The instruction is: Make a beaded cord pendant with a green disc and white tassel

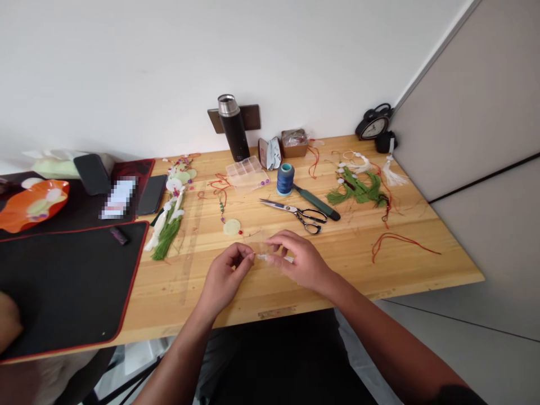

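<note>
My left hand (223, 278) and my right hand (301, 261) meet above the wooden tabletop (202, 292), with their fingertips together on a thin white strand piece (274, 258). My fingers hide most of it, and its material is hard to tell. A pale jade disc (232, 226) on red cord lies just beyond my hands. Farther up are steel scissors (295, 214) with black looped handles, a green-handled tool (316, 202) and a spool of blue thread (286, 179).
Green tassels (358, 188) and a loose red cord (400, 243) lie right, with a clear compartment box (247, 173) and black flask (234, 128) behind. A black desk mat (63, 287) covers the left side, beside an orange dish (31, 205). Another person's hand (8, 320) shows at far left.
</note>
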`<move>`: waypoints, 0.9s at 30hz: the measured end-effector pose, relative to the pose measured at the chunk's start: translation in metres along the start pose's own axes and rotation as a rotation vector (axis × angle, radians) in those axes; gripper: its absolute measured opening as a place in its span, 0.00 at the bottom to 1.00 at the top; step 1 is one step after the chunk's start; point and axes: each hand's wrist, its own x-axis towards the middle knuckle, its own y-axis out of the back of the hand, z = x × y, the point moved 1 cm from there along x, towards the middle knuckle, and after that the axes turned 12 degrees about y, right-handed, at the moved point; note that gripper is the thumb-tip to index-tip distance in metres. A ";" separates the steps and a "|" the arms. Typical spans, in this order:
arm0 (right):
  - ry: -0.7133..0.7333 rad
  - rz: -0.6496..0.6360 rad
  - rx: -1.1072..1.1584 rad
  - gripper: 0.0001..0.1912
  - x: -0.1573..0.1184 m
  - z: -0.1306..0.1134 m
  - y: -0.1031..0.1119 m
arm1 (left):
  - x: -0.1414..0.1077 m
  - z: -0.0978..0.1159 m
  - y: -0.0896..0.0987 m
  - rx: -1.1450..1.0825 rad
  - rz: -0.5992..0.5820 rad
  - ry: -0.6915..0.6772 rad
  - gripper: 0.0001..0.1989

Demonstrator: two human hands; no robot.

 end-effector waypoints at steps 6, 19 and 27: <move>-0.036 -0.006 0.297 0.27 0.009 -0.007 -0.024 | -0.012 0.015 -0.003 -0.060 0.002 -0.035 0.15; -0.221 0.024 0.292 0.20 -0.003 0.001 -0.041 | -0.006 0.021 -0.003 -0.146 0.040 -0.003 0.18; -0.273 0.037 0.330 0.18 -0.002 -0.003 -0.043 | -0.001 0.012 -0.003 -0.192 0.028 0.045 0.18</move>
